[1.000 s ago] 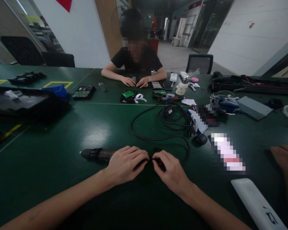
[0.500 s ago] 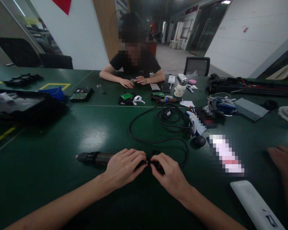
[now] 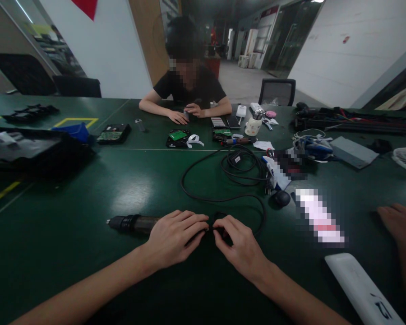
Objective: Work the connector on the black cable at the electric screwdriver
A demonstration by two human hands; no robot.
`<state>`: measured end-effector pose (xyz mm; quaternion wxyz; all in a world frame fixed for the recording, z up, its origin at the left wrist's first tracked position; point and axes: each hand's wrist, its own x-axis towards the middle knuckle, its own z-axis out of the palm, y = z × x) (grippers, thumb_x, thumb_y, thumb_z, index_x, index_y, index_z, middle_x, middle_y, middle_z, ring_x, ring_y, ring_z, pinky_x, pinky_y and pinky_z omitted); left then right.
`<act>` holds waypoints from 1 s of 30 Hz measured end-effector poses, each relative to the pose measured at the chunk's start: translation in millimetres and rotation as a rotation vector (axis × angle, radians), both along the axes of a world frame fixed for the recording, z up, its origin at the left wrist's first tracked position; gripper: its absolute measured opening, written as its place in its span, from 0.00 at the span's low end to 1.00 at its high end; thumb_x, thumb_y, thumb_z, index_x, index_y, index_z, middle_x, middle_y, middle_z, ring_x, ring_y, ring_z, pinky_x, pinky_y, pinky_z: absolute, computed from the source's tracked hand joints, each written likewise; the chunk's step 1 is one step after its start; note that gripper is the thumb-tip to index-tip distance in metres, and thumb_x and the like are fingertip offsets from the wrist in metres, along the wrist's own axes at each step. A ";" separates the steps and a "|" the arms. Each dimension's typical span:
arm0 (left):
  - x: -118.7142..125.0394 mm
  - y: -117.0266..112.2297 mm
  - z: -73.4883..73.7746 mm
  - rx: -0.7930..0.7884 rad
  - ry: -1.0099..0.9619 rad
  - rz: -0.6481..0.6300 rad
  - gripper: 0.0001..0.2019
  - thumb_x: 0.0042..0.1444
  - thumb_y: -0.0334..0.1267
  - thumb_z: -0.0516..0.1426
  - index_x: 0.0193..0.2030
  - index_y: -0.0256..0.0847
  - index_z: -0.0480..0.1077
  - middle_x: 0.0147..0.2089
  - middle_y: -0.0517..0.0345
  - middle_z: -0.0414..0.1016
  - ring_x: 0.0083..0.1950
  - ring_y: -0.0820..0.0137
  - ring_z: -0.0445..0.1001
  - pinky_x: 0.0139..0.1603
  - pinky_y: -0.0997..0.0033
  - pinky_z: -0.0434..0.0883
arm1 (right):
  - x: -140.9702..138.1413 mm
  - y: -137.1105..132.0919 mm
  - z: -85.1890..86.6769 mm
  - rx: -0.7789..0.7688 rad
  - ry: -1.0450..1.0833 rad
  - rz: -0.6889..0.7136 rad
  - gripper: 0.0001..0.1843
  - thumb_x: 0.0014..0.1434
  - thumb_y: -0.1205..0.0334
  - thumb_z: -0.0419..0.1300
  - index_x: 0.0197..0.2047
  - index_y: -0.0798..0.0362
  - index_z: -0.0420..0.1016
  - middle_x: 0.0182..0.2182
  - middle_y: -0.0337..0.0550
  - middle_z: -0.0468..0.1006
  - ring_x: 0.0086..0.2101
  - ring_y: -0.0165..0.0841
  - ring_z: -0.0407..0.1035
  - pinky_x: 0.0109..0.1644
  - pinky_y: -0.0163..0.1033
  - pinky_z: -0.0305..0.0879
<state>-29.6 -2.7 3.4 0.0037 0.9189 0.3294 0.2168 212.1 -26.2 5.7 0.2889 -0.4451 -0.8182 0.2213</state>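
A dark electric screwdriver [image 3: 131, 223] lies along the table with its bit pointing left. My left hand [image 3: 177, 232] is closed over its rear part, fingers reaching to the back end. Just to the right, my right hand [image 3: 235, 239] pinches the end of a black cable [image 3: 219, 199]; the fingers mostly hide its plug. A small gap shows between the fingertips of both hands, where the screwdriver's end and the plug face each other. From my right hand the cable loops round to a coil further back.
Across the table a person [image 3: 189, 85] handles a small metal cylinder. Before them are drives with green boards [image 3: 177, 135] and a cream bottle [image 3: 253, 124]. A mouse [image 3: 280, 198], a white case [image 3: 362, 284] and another hand [image 3: 399, 225] are at right; a black tray [image 3: 37, 155] is at left.
My left fingers have straightened slightly toward the right, and the right fingertips have shifted a little. The screwdriver stays in place. The person opposite has turned the cylinder more upright.
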 end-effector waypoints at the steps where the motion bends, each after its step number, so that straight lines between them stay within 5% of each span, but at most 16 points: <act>1: 0.1 0.0 -0.2 0.007 -0.008 0.013 0.11 0.71 0.42 0.54 0.54 0.47 0.74 0.60 0.59 0.78 0.52 0.67 0.79 0.48 0.63 0.72 | -0.1 0.1 0.0 0.004 0.001 0.003 0.09 0.69 0.68 0.58 0.49 0.48 0.75 0.44 0.44 0.78 0.41 0.37 0.76 0.43 0.42 0.76; 4: 1.1 0.2 -0.6 0.017 -0.027 0.075 0.11 0.72 0.45 0.54 0.49 0.44 0.75 0.57 0.57 0.79 0.48 0.68 0.79 0.45 0.65 0.72 | -0.6 0.2 0.3 -0.001 0.006 0.000 0.09 0.68 0.69 0.58 0.49 0.48 0.74 0.43 0.45 0.78 0.41 0.37 0.76 0.43 0.42 0.77; 9: 0.1 0.1 -2.0 0.024 0.008 0.011 0.13 0.71 0.43 0.55 0.57 0.47 0.74 0.64 0.58 0.76 0.53 0.66 0.78 0.48 0.63 0.72 | -1.1 0.0 0.7 -0.012 0.021 0.002 0.09 0.69 0.69 0.58 0.49 0.48 0.74 0.43 0.45 0.77 0.42 0.38 0.75 0.45 0.43 0.77; 14: 0.4 -1.3 -3.4 0.043 -0.009 0.063 0.10 0.72 0.44 0.55 0.50 0.45 0.75 0.60 0.58 0.78 0.50 0.66 0.79 0.47 0.63 0.72 | -1.2 0.1 0.1 -0.021 0.016 -0.001 0.09 0.69 0.69 0.58 0.49 0.48 0.74 0.42 0.44 0.77 0.41 0.38 0.75 0.45 0.43 0.77; 19: 0.9 -1.6 -1.1 0.059 0.004 0.008 0.13 0.70 0.43 0.56 0.56 0.46 0.75 0.64 0.56 0.76 0.53 0.64 0.79 0.47 0.62 0.73 | -1.7 0.6 0.6 -0.003 0.028 -0.008 0.08 0.69 0.69 0.58 0.48 0.48 0.74 0.42 0.44 0.78 0.40 0.37 0.76 0.43 0.42 0.77; 24: 1.4 -0.9 -2.9 0.060 -0.011 0.066 0.10 0.71 0.44 0.55 0.49 0.44 0.75 0.58 0.56 0.79 0.50 0.66 0.80 0.47 0.63 0.72 | -1.1 0.8 0.3 -0.011 0.016 0.003 0.08 0.69 0.68 0.58 0.48 0.48 0.74 0.43 0.45 0.78 0.40 0.38 0.76 0.43 0.42 0.77; 30: 0.5 -1.5 -2.1 0.053 0.010 0.006 0.12 0.71 0.42 0.56 0.57 0.46 0.73 0.65 0.59 0.75 0.55 0.64 0.78 0.49 0.61 0.72 | -0.9 0.5 0.8 -0.030 0.017 0.004 0.08 0.70 0.68 0.57 0.49 0.48 0.74 0.43 0.45 0.77 0.42 0.38 0.75 0.45 0.43 0.76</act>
